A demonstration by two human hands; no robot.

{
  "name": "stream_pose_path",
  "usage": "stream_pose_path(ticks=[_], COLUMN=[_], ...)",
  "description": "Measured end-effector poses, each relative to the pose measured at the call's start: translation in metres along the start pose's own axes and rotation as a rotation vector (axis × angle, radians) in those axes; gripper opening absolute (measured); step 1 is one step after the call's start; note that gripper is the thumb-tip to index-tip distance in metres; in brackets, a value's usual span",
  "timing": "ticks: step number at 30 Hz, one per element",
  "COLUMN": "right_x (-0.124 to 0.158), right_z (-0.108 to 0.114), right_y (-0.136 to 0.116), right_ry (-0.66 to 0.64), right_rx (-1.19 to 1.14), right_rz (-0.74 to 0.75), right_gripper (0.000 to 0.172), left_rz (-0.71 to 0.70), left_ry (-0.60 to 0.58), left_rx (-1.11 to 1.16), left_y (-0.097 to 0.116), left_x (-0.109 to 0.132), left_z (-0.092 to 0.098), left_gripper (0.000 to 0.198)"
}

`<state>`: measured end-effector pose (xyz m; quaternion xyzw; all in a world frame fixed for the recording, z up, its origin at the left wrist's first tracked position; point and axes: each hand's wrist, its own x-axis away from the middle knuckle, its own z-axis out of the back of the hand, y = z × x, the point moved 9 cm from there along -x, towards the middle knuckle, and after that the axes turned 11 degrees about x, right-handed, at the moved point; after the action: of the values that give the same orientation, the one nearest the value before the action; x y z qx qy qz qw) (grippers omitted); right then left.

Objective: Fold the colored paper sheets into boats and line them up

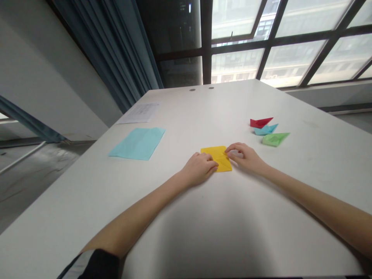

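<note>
A folded yellow sheet of origami paper [219, 154] lies flat on the white table [209, 217], creases running across its surface. My left hand [199, 168] rests over its left part, fingers curled together and holding the sheet down. At the right edge of the paper, my right hand [244, 157] has thumb and index finger closed in a pinch on it. The left fingers cover part of the near left side.
Three folded paper pieces, red [260, 123], blue [265, 130] and green [275, 139], sit in a row to the right. A light blue sheet stack [138, 143] and a printed page [139, 113] lie on the left. Windows stand behind the table.
</note>
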<state>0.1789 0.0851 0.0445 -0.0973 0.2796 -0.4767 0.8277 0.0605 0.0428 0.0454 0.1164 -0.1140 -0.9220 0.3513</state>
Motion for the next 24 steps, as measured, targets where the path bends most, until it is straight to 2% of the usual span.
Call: stream_pose_path(ticks=[3,6,10,16,24], right_x=[0.004,0.008,0.008,0.009,0.012], right_z=[-0.010,-0.019,-0.020,-0.022,-0.025], right_y=[-0.020,-0.026,-0.019,-0.015,-0.015], right_ry=[-0.108,-0.155,-0.125,-0.117,-0.138], right_rx=[0.069,0.172,0.247,0.297,0.333], right_rz=[0.158,0.240,0.223,0.198,0.177], right_gripper=[0.017,0.019,0.021,0.024,0.035], left_rz=[-0.014,-0.022,0.024,0.147,0.259], left_ry=[-0.028,-0.025,0.021,-0.109,-0.134], left_rx=[-0.056,-0.038,0.029,0.029,0.031], left_y=[0.005,0.003,-0.009,-0.026,-0.034], left_x=[0.000,-0.002,-0.003,0.000,0.003], left_z=[-0.001,-0.004,-0.010,-0.033,-0.032], left_gripper=[0.031,0.026,0.033,0.052,0.072])
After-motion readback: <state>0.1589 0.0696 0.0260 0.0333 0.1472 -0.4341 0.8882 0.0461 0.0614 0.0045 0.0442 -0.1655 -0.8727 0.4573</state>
